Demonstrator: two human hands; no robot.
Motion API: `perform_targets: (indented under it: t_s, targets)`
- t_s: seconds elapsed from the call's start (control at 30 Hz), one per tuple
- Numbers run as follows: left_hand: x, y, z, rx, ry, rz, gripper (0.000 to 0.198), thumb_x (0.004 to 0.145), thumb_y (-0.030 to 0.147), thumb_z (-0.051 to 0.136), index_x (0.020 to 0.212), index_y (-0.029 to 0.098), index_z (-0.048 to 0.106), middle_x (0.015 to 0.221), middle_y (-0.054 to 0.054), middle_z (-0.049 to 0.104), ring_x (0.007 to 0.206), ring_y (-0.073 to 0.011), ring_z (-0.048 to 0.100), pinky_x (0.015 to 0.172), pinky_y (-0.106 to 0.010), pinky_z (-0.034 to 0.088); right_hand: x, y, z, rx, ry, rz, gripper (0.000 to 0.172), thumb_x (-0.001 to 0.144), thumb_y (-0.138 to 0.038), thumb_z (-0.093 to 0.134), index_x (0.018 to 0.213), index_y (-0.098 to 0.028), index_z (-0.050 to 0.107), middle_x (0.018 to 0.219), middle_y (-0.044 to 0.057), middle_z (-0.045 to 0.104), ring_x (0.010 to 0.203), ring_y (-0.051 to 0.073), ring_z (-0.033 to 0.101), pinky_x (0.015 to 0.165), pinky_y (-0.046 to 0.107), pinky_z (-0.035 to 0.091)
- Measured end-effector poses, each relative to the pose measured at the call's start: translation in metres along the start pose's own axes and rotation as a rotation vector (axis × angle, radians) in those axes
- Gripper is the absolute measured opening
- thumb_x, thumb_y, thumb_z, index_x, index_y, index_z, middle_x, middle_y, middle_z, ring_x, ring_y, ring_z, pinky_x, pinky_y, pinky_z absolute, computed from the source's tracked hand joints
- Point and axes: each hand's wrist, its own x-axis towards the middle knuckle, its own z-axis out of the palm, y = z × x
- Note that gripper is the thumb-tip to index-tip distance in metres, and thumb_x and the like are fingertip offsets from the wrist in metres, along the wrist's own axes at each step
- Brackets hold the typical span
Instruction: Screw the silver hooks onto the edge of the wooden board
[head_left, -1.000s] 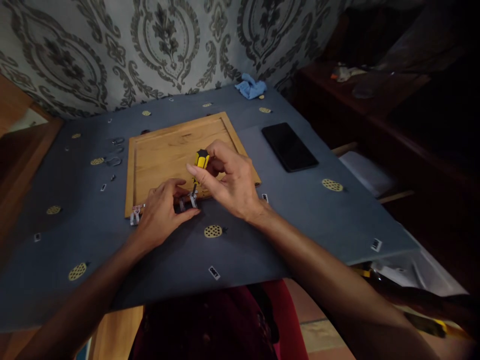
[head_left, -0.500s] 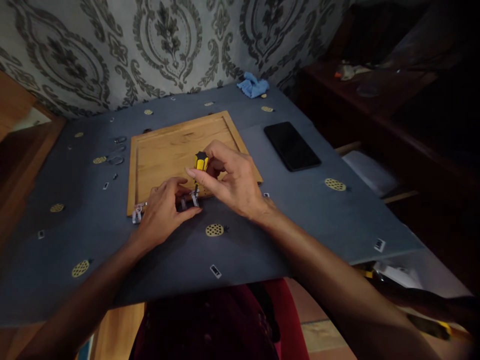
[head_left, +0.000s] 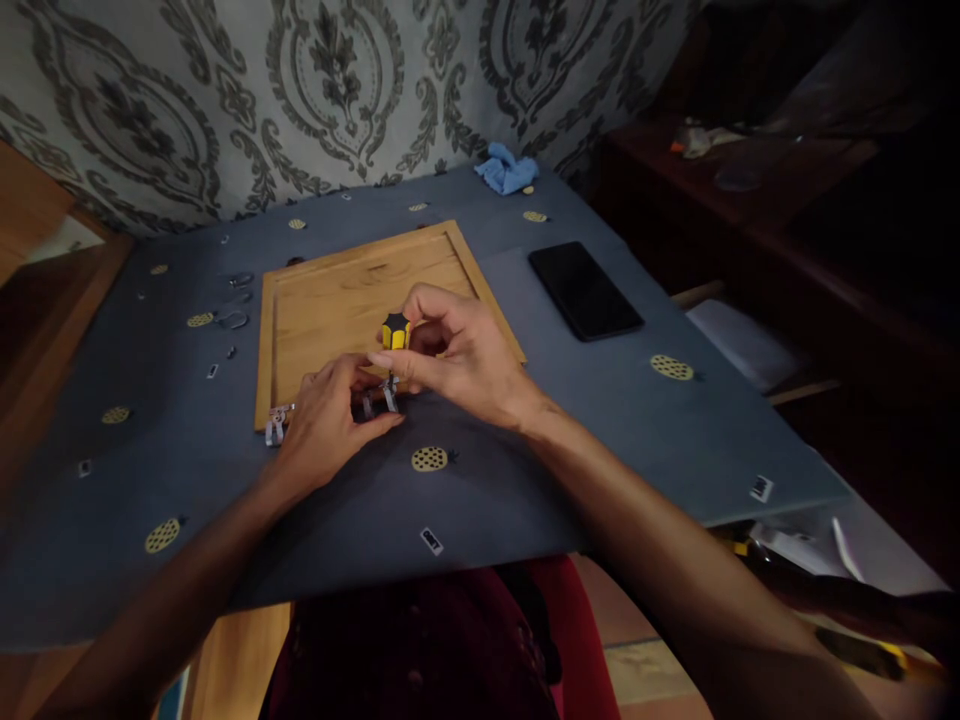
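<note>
My right hand (head_left: 457,362) is closed round a short yellow and black screwdriver (head_left: 395,333), held upright with its tip down on a small metal bracket (head_left: 388,394) at the near edge of a wooden board (head_left: 330,310). My left hand (head_left: 324,420) lies beside it, fingers curled and pressing on the metal hardware by the board's front edge. A second metal piece (head_left: 275,424) sticks out to the left of that hand.
The board lies on a blue-grey patterned cloth (head_left: 562,440) over the table. A black phone (head_left: 586,290) is to the right, a blue rag (head_left: 508,171) at the far edge, small metal rings (head_left: 232,320) to the left. Dark furniture stands on the right.
My right hand has sunk a little, and the screwdriver's handle sits lower than before. The left hand has stayed where it was.
</note>
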Motion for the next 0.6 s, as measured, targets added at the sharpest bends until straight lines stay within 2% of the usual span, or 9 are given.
perform_targets:
  t_s: [0.07, 0.13, 0.23, 0.33, 0.43, 0.53, 0.6]
  targets:
    - [0.000, 0.000, 0.000, 0.028, 0.000, -0.004, 0.045, 0.078, 0.031, 0.083, 0.111, 0.022, 0.053, 0.101, -0.004, 0.072, 0.097, -0.0282, 0.070, 0.086, -0.047, 0.051, -0.001, 0.002, 0.004, 0.036, 0.036, 0.017, 0.041, 0.082, -0.046, 0.080, 0.081, -0.023, 0.045, 0.065, -0.008, 0.053, 0.050, 0.008, 0.051, 0.043, 0.021, 0.043]
    - [0.000, 0.000, 0.001, 0.055, 0.009, -0.005, 0.041, 0.078, 0.032, 0.083, 0.106, 0.022, 0.054, 0.100, -0.005, 0.072, 0.097, -0.0292, 0.070, 0.085, -0.047, 0.051, -0.002, 0.001, 0.006, 0.049, 0.044, -0.007, 0.040, 0.083, -0.045, 0.079, 0.084, -0.023, 0.046, 0.072, -0.007, 0.055, 0.051, 0.008, 0.053, 0.045, 0.021, 0.045]
    - [-0.001, 0.001, 0.000, 0.032, 0.009, 0.002, 0.044, 0.078, 0.030, 0.083, 0.109, 0.022, 0.053, 0.100, -0.004, 0.072, 0.095, -0.0279, 0.070, 0.085, -0.046, 0.051, -0.001, -0.004, 0.004, 0.008, -0.020, -0.039, 0.028, 0.090, -0.042, 0.072, 0.096, -0.021, 0.054, 0.078, -0.005, 0.058, 0.057, 0.009, 0.059, 0.051, 0.022, 0.049]
    - [-0.001, 0.001, 0.000, 0.022, 0.014, 0.009, 0.047, 0.077, 0.026, 0.084, 0.112, 0.023, 0.053, 0.101, -0.003, 0.072, 0.093, -0.0270, 0.070, 0.085, -0.046, 0.051, -0.001, -0.007, 0.002, -0.071, -0.086, -0.078, 0.024, 0.096, -0.040, 0.064, 0.088, -0.018, 0.058, 0.070, -0.005, 0.057, 0.059, 0.009, 0.061, 0.055, 0.022, 0.049]
    - [-0.001, 0.001, 0.001, 0.048, 0.013, 0.005, 0.045, 0.078, 0.027, 0.084, 0.112, 0.023, 0.055, 0.102, -0.004, 0.072, 0.097, -0.0292, 0.070, 0.086, -0.047, 0.051, -0.002, -0.005, 0.005, -0.222, 0.034, -0.196, 0.034, 0.095, -0.043, 0.066, 0.074, -0.019, 0.054, 0.068, -0.004, 0.054, 0.059, 0.009, 0.055, 0.055, 0.023, 0.045]
    - [-0.001, 0.000, 0.001, 0.064, -0.006, -0.003, 0.042, 0.079, 0.030, 0.082, 0.112, 0.023, 0.056, 0.104, -0.005, 0.071, 0.099, -0.0309, 0.069, 0.086, -0.049, 0.051, -0.005, 0.001, 0.011, -0.385, 0.205, -0.316, 0.038, 0.094, -0.046, 0.067, 0.072, -0.020, 0.051, 0.069, -0.004, 0.051, 0.063, 0.010, 0.051, 0.060, 0.025, 0.045]
    - [0.000, -0.001, 0.001, 0.071, 0.000, -0.009, 0.042, 0.079, 0.031, 0.082, 0.111, 0.023, 0.057, 0.104, -0.005, 0.071, 0.100, -0.0315, 0.069, 0.086, -0.050, 0.052, -0.007, 0.005, 0.015, -0.437, 0.249, -0.354, 0.036, 0.095, -0.045, 0.066, 0.074, -0.020, 0.051, 0.070, -0.004, 0.051, 0.064, 0.011, 0.051, 0.062, 0.026, 0.045]
